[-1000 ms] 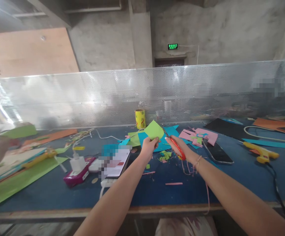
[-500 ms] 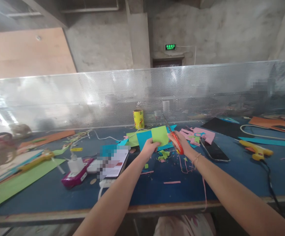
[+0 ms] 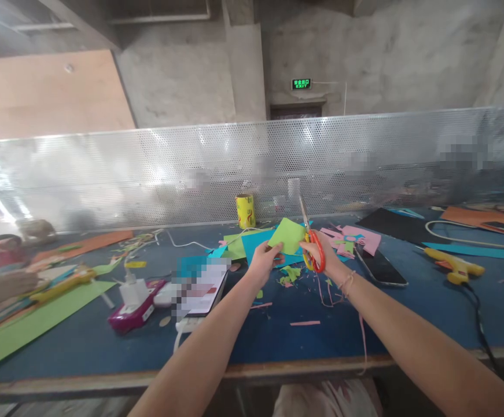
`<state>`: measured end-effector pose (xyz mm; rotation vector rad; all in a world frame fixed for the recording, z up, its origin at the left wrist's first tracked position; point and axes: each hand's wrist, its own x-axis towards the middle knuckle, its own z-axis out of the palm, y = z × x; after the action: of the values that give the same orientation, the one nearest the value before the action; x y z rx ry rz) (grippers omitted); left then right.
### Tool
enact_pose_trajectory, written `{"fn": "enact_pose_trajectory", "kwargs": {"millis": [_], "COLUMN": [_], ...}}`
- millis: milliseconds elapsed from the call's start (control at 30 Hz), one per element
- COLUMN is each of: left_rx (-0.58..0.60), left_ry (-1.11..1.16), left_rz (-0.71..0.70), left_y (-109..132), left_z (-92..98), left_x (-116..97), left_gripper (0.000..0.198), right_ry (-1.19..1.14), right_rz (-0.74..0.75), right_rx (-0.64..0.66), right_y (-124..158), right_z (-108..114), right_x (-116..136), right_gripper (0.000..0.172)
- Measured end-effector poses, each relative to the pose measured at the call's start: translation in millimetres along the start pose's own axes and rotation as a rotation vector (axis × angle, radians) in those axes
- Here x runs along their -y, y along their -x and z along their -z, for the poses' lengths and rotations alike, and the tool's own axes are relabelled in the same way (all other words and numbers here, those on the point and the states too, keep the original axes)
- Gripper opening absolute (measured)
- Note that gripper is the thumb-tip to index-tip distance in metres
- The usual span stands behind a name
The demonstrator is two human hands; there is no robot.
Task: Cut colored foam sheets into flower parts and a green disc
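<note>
A light green square of paper, tilted with one corner up, is pinched in my left hand. My right hand is closed round the red and yellow handles of a pair of scissors, whose blades point up and away beside the paper's right corner. Behind the green square lie blue paper and more green paper on the table. Small green scraps are scattered just below my hands. Pink paper pieces lie right of the scissors, partly over a dark phone.
A yellow glue gun lies at the right. On the left are a purple power strip, a tablet-like screen and a long green sheet. A co-worker's hand shows at far left. A yellow roll stands near the perforated metal screen.
The green square has turned in my left hand so a corner points up. The scissors have swung more upright, with both handle loops now showing. The co-worker's hand at far left has moved.
</note>
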<state>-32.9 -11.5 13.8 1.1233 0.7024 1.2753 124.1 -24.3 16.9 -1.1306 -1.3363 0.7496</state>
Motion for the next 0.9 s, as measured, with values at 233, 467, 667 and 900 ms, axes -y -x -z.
{"fn": "enact_pose_trajectory", "kwargs": {"millis": [233,467,667,900], "left_rx": [0.037,-0.245,-0.314,-0.313], "left_ry": [-0.011,0.300,0.426,0.360], "left_rz": [0.055,-0.050,-0.084,-0.074], "left_y": [5,-4,-5,-3], "left_z": [-4.8,-0.3,2.2,1.7], "left_x": [3,-7,-17,-16], "left_gripper": [0.032,0.016,0.014,0.024], "right_ry": [-0.064,-0.014,0.061,0.090], "right_rz": [0.025,-0.006,-0.023,0.047], "right_rx": [0.071,0.044,0.190,0.227], "right_y": [7,6,19,24], "right_z": [-7,-13,-21,-30], "right_x": [9,8,12,10], "right_gripper": [0.026,0.039,0.039,0.042]}}
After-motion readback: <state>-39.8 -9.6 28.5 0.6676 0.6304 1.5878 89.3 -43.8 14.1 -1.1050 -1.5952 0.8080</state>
